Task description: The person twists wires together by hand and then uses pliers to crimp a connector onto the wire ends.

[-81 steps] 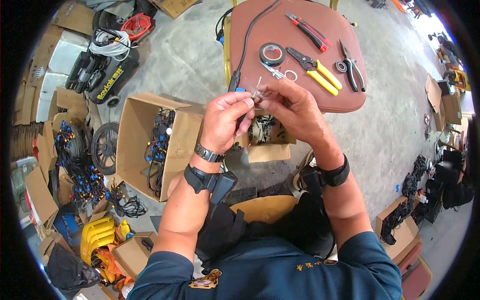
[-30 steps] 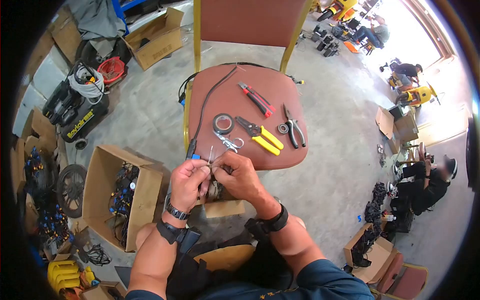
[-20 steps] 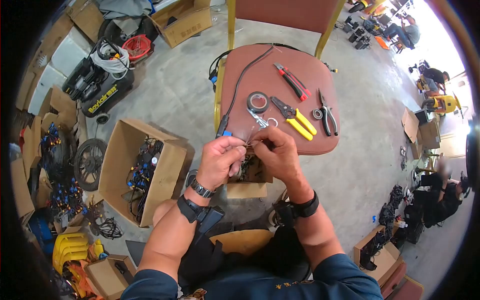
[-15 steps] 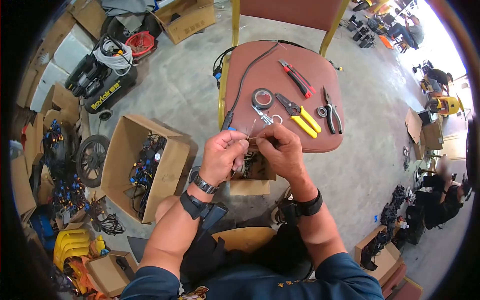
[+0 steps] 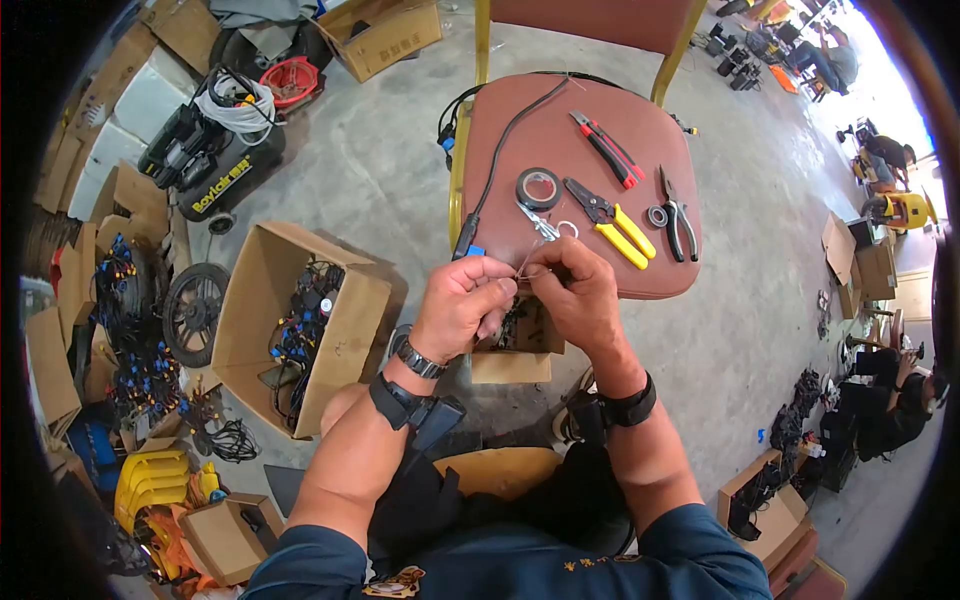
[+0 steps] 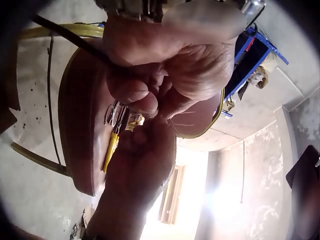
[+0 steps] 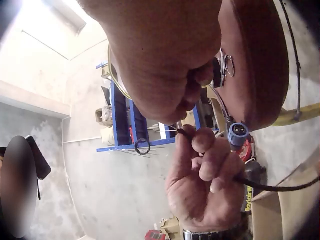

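Just off the near edge of the chair seat point(image 5: 590, 285), both hands meet at the bare end of a cable. My left hand point(image 5: 462, 305) grips the black cable point(image 7: 277, 188), its thumb and forefinger pinching close to the end. From there thin pale wires point(image 7: 167, 129) stick out. My right hand point(image 5: 580, 295) pinches at these wires, its fingertips close to the left ones. On the seat lie scissors point(image 5: 545, 228), black tape point(image 5: 539, 188), yellow-handled wire strippers point(image 5: 625, 238), red-and-black cutters point(image 5: 610, 150) and long-nose pliers point(image 5: 676, 220). A blue connector point(image 7: 238, 134) hangs beside the seat's edge.
A large cardboard box point(image 5: 345, 350) of connectors and cables stands at the left; a smaller open box point(image 5: 512, 368) sits below my hands. An air compressor point(image 5: 220, 170) is at the far left. Another person point(image 5: 885, 400) sits at the right.
The head view has tilted up and shifted, bringing the chair back and other people into sight. My hands stay together at the wire ends, with the right fingers shifting slightly around them.
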`<action>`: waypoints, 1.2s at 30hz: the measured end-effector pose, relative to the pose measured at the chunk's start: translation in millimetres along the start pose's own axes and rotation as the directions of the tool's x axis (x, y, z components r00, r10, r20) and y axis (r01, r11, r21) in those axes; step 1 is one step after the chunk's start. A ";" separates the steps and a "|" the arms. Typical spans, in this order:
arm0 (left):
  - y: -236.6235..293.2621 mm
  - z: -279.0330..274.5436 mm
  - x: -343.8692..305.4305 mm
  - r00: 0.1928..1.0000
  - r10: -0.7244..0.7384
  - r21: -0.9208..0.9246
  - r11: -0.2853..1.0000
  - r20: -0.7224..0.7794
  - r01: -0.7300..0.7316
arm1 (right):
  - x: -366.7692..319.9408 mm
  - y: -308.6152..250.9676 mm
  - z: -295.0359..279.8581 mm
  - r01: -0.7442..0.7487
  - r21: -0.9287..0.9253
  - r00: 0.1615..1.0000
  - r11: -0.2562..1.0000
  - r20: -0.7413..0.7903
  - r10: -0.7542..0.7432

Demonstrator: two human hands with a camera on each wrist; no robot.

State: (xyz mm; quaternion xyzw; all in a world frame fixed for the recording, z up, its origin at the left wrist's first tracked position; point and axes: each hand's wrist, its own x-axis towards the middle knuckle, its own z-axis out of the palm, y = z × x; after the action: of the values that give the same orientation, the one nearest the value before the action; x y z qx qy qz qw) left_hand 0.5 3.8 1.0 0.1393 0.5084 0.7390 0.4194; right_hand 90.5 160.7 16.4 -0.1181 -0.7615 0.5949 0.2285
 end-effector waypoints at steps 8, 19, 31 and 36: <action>-1.3 -1.1 1.0 1.000 0.016 -0.009 1.000 -0.002 -0.016 | 0.6 5.2 -2.7 0.013 0.029 1.000 0.999 -0.004 -0.013; -2.0 -3.8 1.2 0.995 0.095 0.005 0.995 0.001 -0.095 | 0.0 5.0 -1.4 -0.072 0.020 0.997 0.997 0.025 0.072; 0.1 -3.0 0.1 0.998 0.066 0.012 0.998 0.020 -0.066 | 1.0 9.3 -1.2 -0.165 0.143 0.985 0.976 -0.018 0.170; -3.1 -7.9 5.4 0.992 0.106 -0.028 0.994 -0.062 -0.108 | 1.1 12.6 -8.2 -0.209 0.113 0.975 0.971 0.095 0.199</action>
State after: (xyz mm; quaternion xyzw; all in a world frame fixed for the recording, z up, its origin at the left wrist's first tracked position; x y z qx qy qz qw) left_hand -6.3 3.3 -6.3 0.1374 0.5008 0.7723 0.3657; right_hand 92.4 171.5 6.0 -0.1567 -0.7162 0.6653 0.1409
